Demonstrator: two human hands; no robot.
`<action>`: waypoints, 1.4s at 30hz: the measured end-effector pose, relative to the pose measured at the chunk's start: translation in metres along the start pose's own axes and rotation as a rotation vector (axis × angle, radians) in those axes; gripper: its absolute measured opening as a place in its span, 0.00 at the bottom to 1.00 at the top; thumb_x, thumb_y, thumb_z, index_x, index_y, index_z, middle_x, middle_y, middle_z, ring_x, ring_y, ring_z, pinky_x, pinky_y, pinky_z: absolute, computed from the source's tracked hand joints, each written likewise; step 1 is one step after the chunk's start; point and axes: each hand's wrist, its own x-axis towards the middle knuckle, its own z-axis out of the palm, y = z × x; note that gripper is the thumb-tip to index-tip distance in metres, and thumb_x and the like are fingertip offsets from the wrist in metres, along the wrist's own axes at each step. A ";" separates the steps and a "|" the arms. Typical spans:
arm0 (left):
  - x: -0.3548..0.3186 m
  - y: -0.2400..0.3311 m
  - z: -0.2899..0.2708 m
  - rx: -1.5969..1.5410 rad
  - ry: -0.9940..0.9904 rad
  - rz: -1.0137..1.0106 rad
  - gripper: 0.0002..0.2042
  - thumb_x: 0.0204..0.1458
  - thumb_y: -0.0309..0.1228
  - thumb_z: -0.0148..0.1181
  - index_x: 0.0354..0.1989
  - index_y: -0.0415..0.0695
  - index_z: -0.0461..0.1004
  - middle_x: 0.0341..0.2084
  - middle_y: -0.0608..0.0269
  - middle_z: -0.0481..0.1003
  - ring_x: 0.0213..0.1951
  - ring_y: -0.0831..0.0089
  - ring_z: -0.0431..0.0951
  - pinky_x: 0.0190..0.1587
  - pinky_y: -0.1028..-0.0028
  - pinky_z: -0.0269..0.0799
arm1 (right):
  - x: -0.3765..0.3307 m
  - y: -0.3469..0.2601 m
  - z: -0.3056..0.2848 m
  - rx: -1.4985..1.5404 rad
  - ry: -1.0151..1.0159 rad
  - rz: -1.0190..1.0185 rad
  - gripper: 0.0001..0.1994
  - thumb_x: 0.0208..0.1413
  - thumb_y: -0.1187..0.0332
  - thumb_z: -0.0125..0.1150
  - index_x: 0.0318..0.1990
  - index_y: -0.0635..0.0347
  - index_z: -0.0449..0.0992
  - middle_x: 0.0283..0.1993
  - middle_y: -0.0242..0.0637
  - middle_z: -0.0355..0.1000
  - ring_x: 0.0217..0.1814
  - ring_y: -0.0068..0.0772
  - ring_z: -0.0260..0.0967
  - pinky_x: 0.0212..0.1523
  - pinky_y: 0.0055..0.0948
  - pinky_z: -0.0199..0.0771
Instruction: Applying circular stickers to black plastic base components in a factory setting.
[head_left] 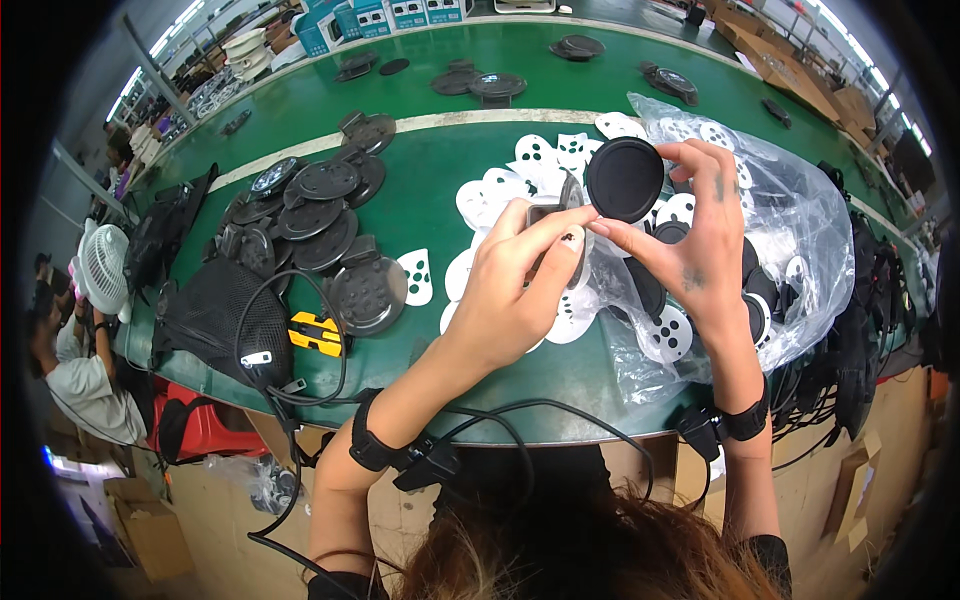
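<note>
My right hand [700,240] is closed on the edge of a black round cap [625,180], held up between thumb and index finger with its flat face showing. My left hand [510,290] grips a dark round plastic part [572,195], seen nearly edge-on and partly hidden by the fingers. The left fingertips meet the right thumb just below the cap. Under both hands lie white perforated pads [485,205]. A clear plastic bag [810,230] spreads beneath and beyond my right hand, with more white pads and black caps in and around it.
Dark round parts [325,220] are piled on the green table left of my hands. Nearby lie a black mesh pouch [225,320], a yellow-and-black tool [316,333] and a looped cable. More dark parts [497,86] sit farther back. Cables run from my wrist straps. A person sits far left.
</note>
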 end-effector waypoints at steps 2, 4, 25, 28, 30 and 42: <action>0.001 -0.001 -0.001 0.093 0.022 0.053 0.13 0.53 0.28 0.45 0.43 0.36 0.72 0.26 0.56 0.65 0.27 0.71 0.67 0.30 0.74 0.63 | 0.001 0.001 -0.003 -0.036 -0.003 -0.043 0.28 0.30 0.60 0.73 0.40 0.63 0.68 0.40 0.42 0.62 0.39 0.39 0.62 0.40 0.31 0.65; 0.002 0.004 -0.002 0.105 0.042 0.031 0.13 0.54 0.28 0.45 0.44 0.36 0.71 0.27 0.56 0.65 0.28 0.72 0.68 0.31 0.75 0.64 | 0.003 0.001 -0.007 0.033 0.002 -0.015 0.26 0.32 0.62 0.73 0.40 0.62 0.69 0.39 0.40 0.63 0.38 0.36 0.63 0.40 0.30 0.65; 0.001 0.016 0.002 -0.483 0.060 -0.051 0.30 0.44 0.16 0.59 0.57 0.27 0.53 0.37 0.54 0.70 0.42 0.72 0.72 0.40 0.77 0.73 | 0.000 0.004 -0.009 1.315 -0.030 0.684 0.07 0.49 0.72 0.60 0.36 0.65 0.75 0.41 0.35 0.71 0.42 0.19 0.66 0.46 0.18 0.61; 0.000 0.017 0.002 -0.477 0.012 -0.102 0.29 0.43 0.16 0.59 0.55 0.26 0.55 0.34 0.56 0.70 0.40 0.73 0.72 0.38 0.78 0.74 | 0.000 0.007 -0.009 1.280 -0.058 0.655 0.07 0.49 0.72 0.60 0.34 0.65 0.76 0.41 0.35 0.70 0.42 0.19 0.65 0.47 0.19 0.61; -0.001 0.016 0.003 -0.477 0.008 -0.088 0.28 0.43 0.16 0.59 0.54 0.26 0.57 0.32 0.58 0.70 0.38 0.74 0.72 0.37 0.79 0.74 | -0.001 0.007 -0.008 1.261 -0.066 0.648 0.06 0.48 0.73 0.60 0.34 0.65 0.76 0.41 0.35 0.70 0.42 0.19 0.65 0.47 0.20 0.60; -0.001 0.016 0.000 -0.500 -0.027 -0.101 0.27 0.43 0.16 0.59 0.54 0.26 0.58 0.29 0.62 0.68 0.36 0.76 0.72 0.36 0.80 0.74 | 0.000 0.004 -0.012 1.132 -0.116 0.576 0.04 0.46 0.75 0.61 0.31 0.65 0.76 0.40 0.33 0.67 0.39 0.20 0.65 0.43 0.21 0.62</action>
